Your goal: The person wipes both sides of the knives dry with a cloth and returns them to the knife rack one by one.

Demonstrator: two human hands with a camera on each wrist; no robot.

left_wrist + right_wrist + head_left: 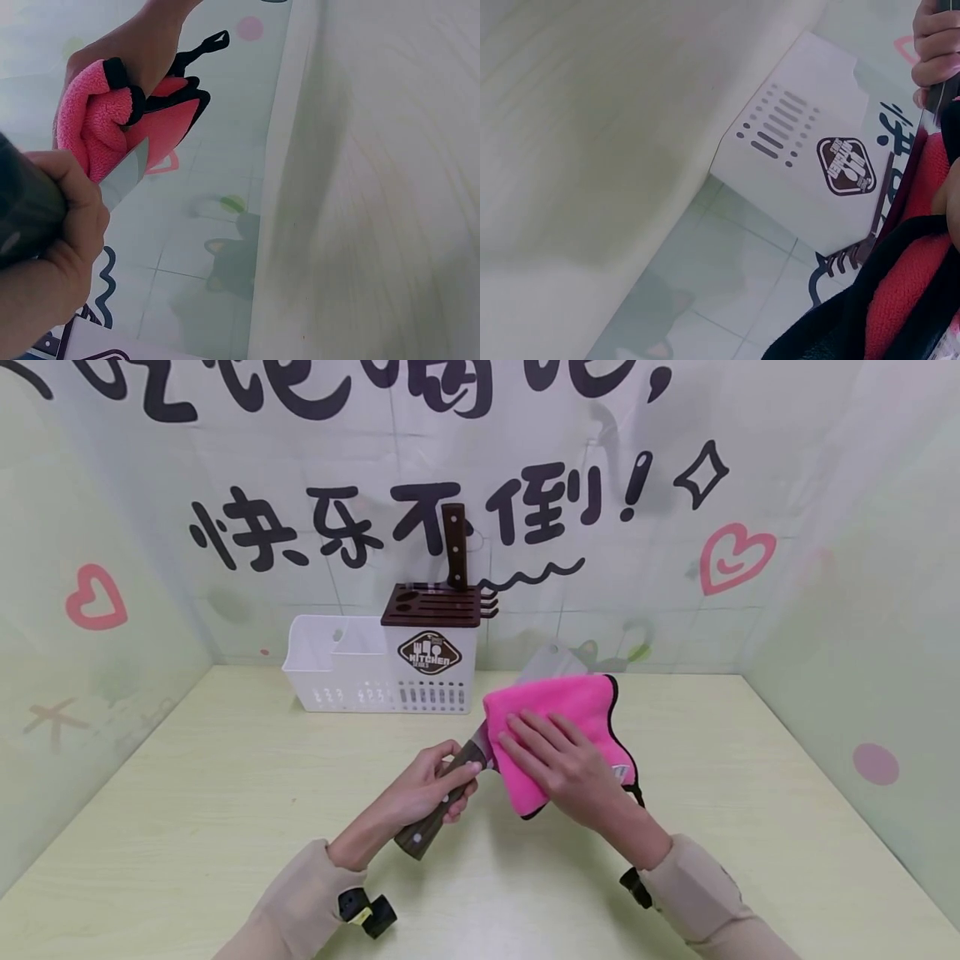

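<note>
In the head view a cleaver-like knife [551, 662] slants up to the right, its dark wooden handle [426, 833] gripped by the left hand [433, 789]. A pink cloth [592, 702] with black edging lies over most of the blade. The right hand [566, 767] rests on the cloth with fingers extended across it. From the left wrist view, the left hand [71, 217] is curled round the handle, and the pink cloth [94, 120] is folded about the blade [126, 176]. The right wrist view shows part of the cloth [904, 300] and the left hand [936, 45].
A white perforated kitchen rack [337, 685] stands at the back, left of the cloth. Its brown slotted top [431, 606] holds another knife with a brown handle [454, 547] upright. A printed wall sheet is behind the pale table [225, 793].
</note>
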